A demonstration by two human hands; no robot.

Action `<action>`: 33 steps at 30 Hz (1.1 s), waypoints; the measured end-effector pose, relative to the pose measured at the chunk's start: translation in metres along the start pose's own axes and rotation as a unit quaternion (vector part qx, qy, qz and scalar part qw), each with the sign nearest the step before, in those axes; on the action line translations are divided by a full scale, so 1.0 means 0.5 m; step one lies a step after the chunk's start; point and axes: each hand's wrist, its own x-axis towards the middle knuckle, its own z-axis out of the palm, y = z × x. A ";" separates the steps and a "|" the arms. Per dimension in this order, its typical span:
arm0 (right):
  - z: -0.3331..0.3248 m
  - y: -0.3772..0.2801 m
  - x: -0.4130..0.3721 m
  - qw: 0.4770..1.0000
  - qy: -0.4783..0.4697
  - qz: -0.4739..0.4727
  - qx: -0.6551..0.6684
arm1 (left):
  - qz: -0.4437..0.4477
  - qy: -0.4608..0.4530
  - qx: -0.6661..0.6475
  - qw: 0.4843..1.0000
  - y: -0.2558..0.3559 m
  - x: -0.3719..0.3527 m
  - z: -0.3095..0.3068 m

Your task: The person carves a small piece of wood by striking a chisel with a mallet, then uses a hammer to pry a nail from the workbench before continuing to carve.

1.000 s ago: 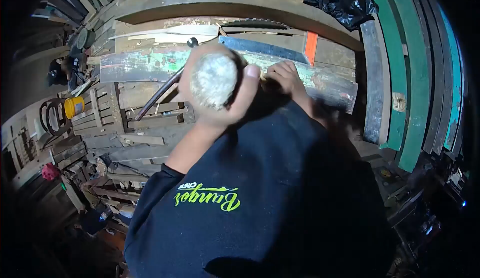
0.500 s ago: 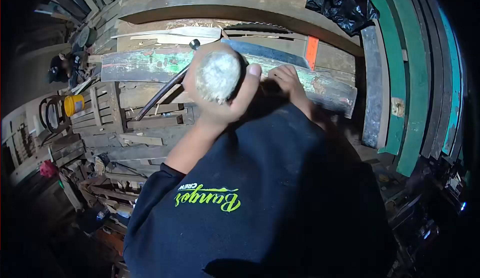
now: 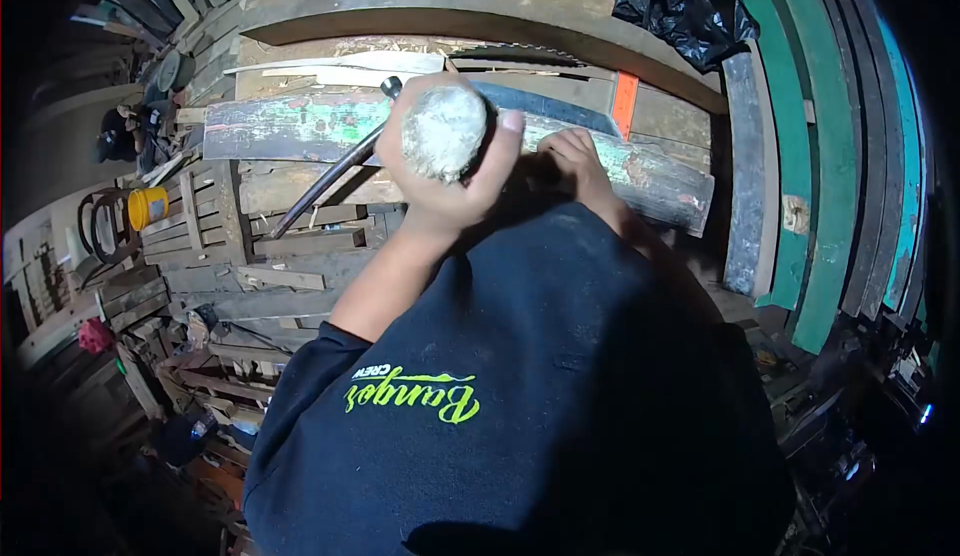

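Note:
My left hand (image 3: 430, 191) is closed around a round, thick object whose rough, whitish end (image 3: 443, 134) faces me; the rest of it is hidden. The thumb lies along its right side. Beside that hand, a dark rod (image 3: 325, 188) slants down to the left, and a small black knob (image 3: 391, 87) shows above it. My right hand (image 3: 573, 154) rests with bent fingers at the edge of a worn plank (image 3: 280, 126) with flaking green paint; its fingertips are partly hidden. A dark flat blade (image 3: 545, 108) lies on the plank, its right end beside an orange strip (image 3: 624, 106).
Beyond the plank lie pale wood slivers (image 3: 350, 68) and a thick beam (image 3: 480, 11). A black plastic bag (image 3: 680, 6) sits at upper right, near long green boards (image 3: 830, 156). To the left are a yellow bucket (image 3: 148, 209), stacked timber and another person (image 3: 125, 136).
My left hand and the round object have shifted slightly to the right and up, covering more of the blade's left end. The right hand stays in nearly the same place.

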 end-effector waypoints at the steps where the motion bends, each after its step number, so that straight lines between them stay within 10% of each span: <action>1: 0.007 0.011 -0.003 0.999 -0.005 -0.018 -0.032 | 0.019 0.003 0.000 1.000 0.011 -0.002 -0.008; 2: 0.005 0.021 0.000 0.999 -0.004 -0.015 -0.034 | -0.084 0.009 -0.110 0.990 0.009 -0.014 -0.012; 5: 0.015 0.012 -0.013 0.999 -0.034 0.002 -0.006 | 0.032 -0.020 0.017 0.999 -0.021 -0.021 0.016; 12: 0.004 0.007 -0.005 1.000 -0.018 -0.005 -0.024 | -0.101 0.005 -0.085 0.991 0.004 -0.031 -0.011; 16: 0.002 -0.005 0.000 0.999 0.024 0.035 0.019 | 0.054 -0.023 0.032 0.998 -0.001 0.000 0.004; 20: 0.013 0.017 -0.002 0.997 0.029 -0.047 -0.052 | -0.061 0.024 -0.144 0.987 0.012 -0.021 -0.006; 22: 0.000 -0.003 0.000 1.000 0.009 0.003 0.005 | 0.098 -0.018 0.060 0.993 -0.005 -0.008 0.005; 28: 0.013 0.018 -0.005 0.998 0.031 -0.036 -0.038 | -0.076 0.021 -0.135 0.988 0.006 -0.029 -0.014; 30: 0.008 0.009 -0.003 1.000 0.005 -0.009 -0.010 | 0.065 -0.011 0.013 0.998 -0.001 -0.015 0.009; 33: 0.012 0.010 0.000 0.999 0.014 -0.023 -0.023 | 0.037 -0.008 -0.010 0.999 -0.004 -0.011 -0.004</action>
